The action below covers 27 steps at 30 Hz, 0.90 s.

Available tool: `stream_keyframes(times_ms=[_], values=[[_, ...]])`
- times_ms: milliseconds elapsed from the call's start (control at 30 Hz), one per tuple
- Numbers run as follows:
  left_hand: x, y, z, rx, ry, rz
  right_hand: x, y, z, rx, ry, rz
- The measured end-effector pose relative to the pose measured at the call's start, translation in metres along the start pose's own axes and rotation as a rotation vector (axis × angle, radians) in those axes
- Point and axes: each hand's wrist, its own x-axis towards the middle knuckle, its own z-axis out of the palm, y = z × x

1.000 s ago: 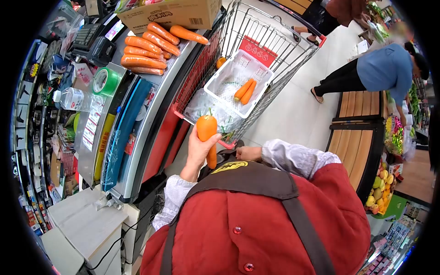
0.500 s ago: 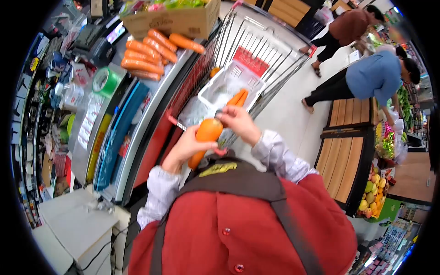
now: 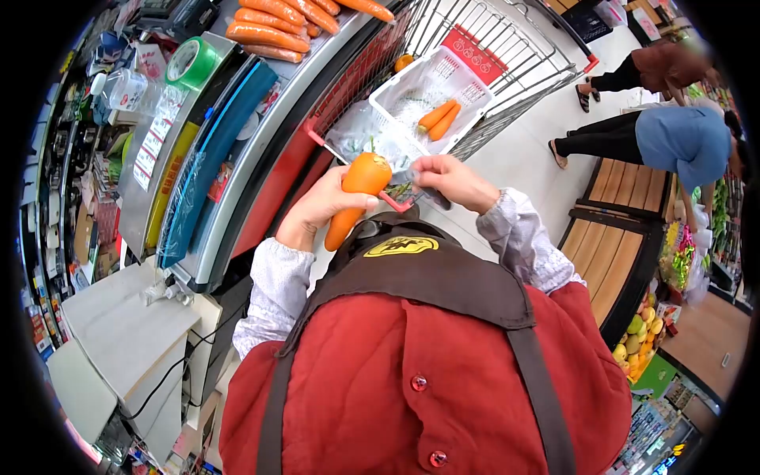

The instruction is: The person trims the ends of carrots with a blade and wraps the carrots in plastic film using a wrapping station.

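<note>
My left hand (image 3: 326,204) is wrapped round a large carrot (image 3: 364,176), its thick stem end up and its tip pointing down toward my apron. To the right of that carrot is my right hand (image 3: 453,182), fingers pinched on a small dark object (image 3: 434,198) that I cannot make out. Beyond my hands, a white basket (image 3: 473,93) in the shopping cart holds two carrots (image 3: 440,120). Clear plastic bags (image 3: 348,131) lie beside the basket. Several plastic-wrapped carrots (image 3: 269,30) are piled on the counter.
The metal counter (image 3: 305,87) runs along my left, with green tape (image 3: 192,63), a plastic bottle (image 3: 127,89) and a blue folder-like item (image 3: 218,158). The cart (image 3: 518,87) stands ahead. Two people (image 3: 681,146) are at the right by wooden crates (image 3: 606,265) and fruit (image 3: 640,336).
My right hand came up from my waist to the carrot's top, then moved off to the right with a small dark object. The view has shifted.
</note>
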Motion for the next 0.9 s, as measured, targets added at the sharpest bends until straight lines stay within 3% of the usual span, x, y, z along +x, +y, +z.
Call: stream_keyframes(times_ms=[67, 100, 200, 367, 433, 467, 500, 567, 633, 900], values=[[0.000, -0.007, -0.009, 0.023, 0.051, -0.031, -0.007, -0.004, -0.005, -0.072, -0.265, 0.185], [-0.001, -0.009, -0.008, 0.020, 0.060, -0.034, -0.008, 0.001, -0.006, -0.072, -0.275, 0.188], [0.000, -0.015, -0.004, 0.091, 0.256, 0.088, -0.004, 0.025, -0.001, 0.495, -0.146, 0.319], [-0.001, -0.019, 0.003, 0.129, 0.365, 0.165, -0.014, 0.022, 0.014, 0.484, 0.022, 0.033], [0.001, -0.020, 0.008, 0.151, 0.385, 0.265, -0.019, 0.010, 0.026, 0.135, 0.119, -0.204], [0.002, -0.021, 0.009, 0.152, 0.380, 0.264, -0.017, 0.012, 0.030, -0.263, 0.240, -0.379], [0.004, -0.023, 0.010, 0.182, 0.381, 0.256, -0.015, 0.012, 0.033, -0.263, 0.246, -0.380], [0.006, -0.024, 0.012, 0.211, 0.380, 0.249, -0.013, 0.012, 0.038, -0.821, 0.424, -0.749], [0.007, -0.025, 0.013, 0.208, 0.358, 0.221, -0.014, 0.009, 0.039, -0.862, 0.401, -0.686], [0.005, -0.019, 0.015, 0.123, 0.306, 0.200, -0.002, 0.009, 0.037, -0.953, 0.392, -0.892]])
